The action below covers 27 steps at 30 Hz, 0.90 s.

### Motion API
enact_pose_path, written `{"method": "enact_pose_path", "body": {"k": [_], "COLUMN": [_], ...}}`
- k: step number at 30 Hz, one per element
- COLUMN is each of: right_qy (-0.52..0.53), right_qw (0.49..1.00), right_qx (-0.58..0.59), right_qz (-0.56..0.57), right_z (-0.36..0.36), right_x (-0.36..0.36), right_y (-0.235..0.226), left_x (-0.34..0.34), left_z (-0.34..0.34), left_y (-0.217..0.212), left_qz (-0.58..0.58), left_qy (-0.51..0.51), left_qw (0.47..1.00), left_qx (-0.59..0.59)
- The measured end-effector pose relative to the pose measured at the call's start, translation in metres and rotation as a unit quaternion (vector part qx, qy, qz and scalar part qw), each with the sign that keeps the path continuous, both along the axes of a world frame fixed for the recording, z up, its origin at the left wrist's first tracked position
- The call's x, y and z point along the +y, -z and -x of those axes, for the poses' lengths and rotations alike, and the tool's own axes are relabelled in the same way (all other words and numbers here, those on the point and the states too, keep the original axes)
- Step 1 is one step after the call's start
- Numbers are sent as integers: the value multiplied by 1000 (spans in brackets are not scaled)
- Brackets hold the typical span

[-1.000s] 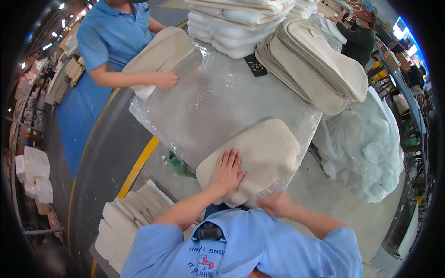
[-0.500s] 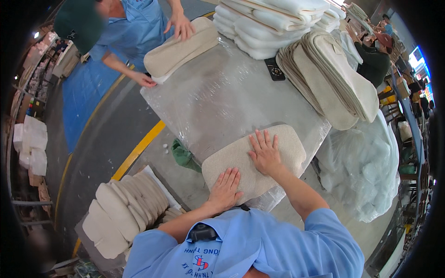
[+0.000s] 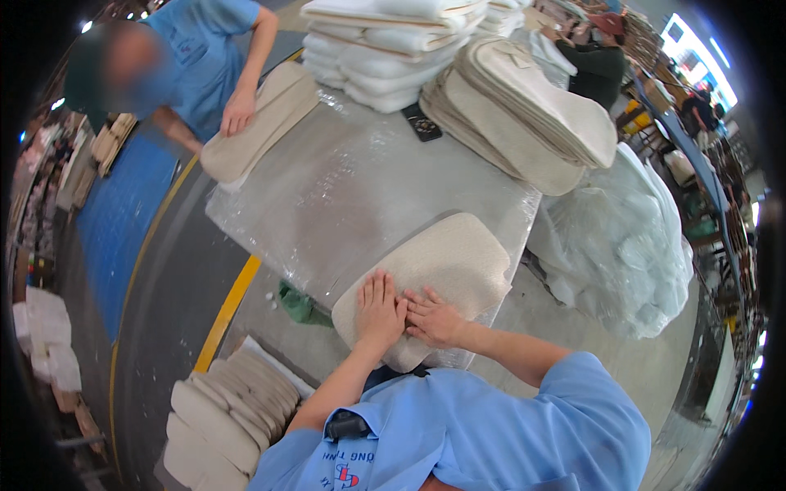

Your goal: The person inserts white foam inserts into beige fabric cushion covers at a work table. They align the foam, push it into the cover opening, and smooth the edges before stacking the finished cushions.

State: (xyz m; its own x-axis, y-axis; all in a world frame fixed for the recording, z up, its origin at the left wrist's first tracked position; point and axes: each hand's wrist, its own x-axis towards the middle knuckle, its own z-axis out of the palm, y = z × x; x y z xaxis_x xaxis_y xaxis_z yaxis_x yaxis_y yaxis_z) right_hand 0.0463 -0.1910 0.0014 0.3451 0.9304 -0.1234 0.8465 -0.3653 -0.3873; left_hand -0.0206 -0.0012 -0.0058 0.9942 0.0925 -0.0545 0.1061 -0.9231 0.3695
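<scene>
A beige, rounded fabric pad [image 3: 458,254] lies at the near edge of the plastic-covered table [image 3: 327,188]. My left hand [image 3: 380,313] presses flat on its left part, fingers stretched out. Close beside it, almost touching, my right hand [image 3: 434,317] rests on the same pad with the fingers spread. The pad's near edge hangs over the table's front edge. Across the table, a co-worker's hand [image 3: 239,110] lies on another beige pad [image 3: 270,114], with white material under it.
White folded padding [image 3: 385,57] is piled at the back. Beside it are a dark phone-like device [image 3: 422,123] and stacked beige pads [image 3: 524,106]. A clear plastic bag [image 3: 614,245] bulges at the right. More beige pads [image 3: 221,409] stand low at the left, near a green bag [image 3: 301,304].
My right hand has slid left and nearer, from the pad's upper middle to beside my left hand. The view has shifted, and the co-worker leans differently over the far pad.
</scene>
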Motion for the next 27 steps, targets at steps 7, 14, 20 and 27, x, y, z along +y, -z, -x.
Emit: {"method": "enact_pose_path", "body": {"k": [7, 14, 20, 27], "right_qy": [243, 247, 194, 181], "right_qw": [960, 956, 974, 980], "right_qx": [-136, -131, -81, -59], "right_qz": [-40, 87, 85, 63], "right_z": [-97, -79, -37, -10], "right_x": [-39, -31, -22, -25], "right_y": [-20, -10, -12, -7], "left_x": [-7, -4, -4, -6], "left_z": [1, -4, 1, 61], "left_y": [-4, -7, -9, -18], "left_qz": [-42, -64, -69, -47], "left_qy": [42, 40, 49, 85], "left_qw": [998, 996, 996, 994], "left_qx": [20, 39, 26, 51]}}
